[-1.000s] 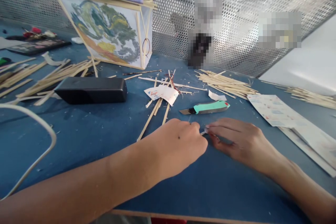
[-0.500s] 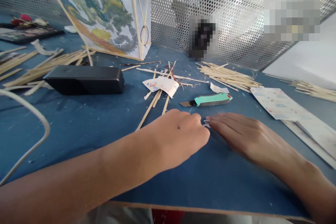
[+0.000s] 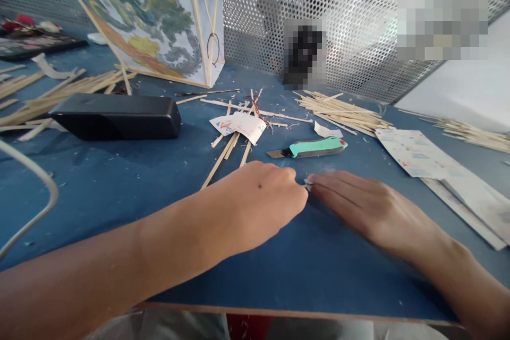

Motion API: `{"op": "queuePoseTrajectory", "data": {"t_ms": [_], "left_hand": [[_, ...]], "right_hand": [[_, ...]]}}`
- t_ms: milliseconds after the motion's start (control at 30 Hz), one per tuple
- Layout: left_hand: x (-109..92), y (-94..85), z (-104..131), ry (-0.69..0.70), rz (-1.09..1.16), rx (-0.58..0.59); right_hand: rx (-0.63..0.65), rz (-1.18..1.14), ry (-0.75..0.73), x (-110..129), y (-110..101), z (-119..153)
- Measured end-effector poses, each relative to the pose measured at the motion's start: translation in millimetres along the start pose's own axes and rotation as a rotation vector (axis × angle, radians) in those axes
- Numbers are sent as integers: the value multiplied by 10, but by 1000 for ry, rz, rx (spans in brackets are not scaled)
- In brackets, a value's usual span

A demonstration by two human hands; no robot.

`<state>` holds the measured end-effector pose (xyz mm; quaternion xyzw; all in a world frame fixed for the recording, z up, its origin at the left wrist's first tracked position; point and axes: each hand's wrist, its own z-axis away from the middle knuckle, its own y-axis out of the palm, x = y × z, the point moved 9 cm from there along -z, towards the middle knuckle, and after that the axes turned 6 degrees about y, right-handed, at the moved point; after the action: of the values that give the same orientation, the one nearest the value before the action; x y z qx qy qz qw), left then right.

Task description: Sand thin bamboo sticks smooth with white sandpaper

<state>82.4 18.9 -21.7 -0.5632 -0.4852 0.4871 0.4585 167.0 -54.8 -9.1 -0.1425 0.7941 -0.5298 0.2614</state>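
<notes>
Beside my left hand (image 3: 263, 196), whose hidden hold I can't tell, my right hand (image 3: 370, 204) pinches a white scrap (image 3: 307, 183), seemingly steadying it.

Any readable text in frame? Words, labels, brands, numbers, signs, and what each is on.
No text readable with certainty.
Curved paper piece: blue and red print, too small and blurred to read.
Paper sheets at right: faint print, too blurred to read.
Utility knife: no legible marking.
Dark oblong block: no legible marking.
Small white piece at the hands: nothing legible.
</notes>
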Motion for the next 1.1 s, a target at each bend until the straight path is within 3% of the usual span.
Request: {"op": "queuePoseTrajectory", "data": {"t_ms": [67,200,367,567,700,867,1033,1100], "left_hand": [[12,2,-4,-4,18,-3],[42,39,-4,-21,57,20],[28,40,35,5,10,-52],[25,36,74,44,-10,-140],[56,72,63,20,-37,-105],[51,56,47,4,-28,-79],[50,81,51,-4,-36,-48],[52,85,57,5,-35,-64]], "right_hand": [[11,-49,-13,2,-1,13],[52,-139,95,-149,28,68],[-12,-107,-7,25,-77,-22],[69,-146,104,-133,8,39],[37,-132,22,-53,-32,39],[95,-187,131,-194,17,81],[61,-243,41,2,-67,-33],[80,-288,66,-38,-50,-19]]}}
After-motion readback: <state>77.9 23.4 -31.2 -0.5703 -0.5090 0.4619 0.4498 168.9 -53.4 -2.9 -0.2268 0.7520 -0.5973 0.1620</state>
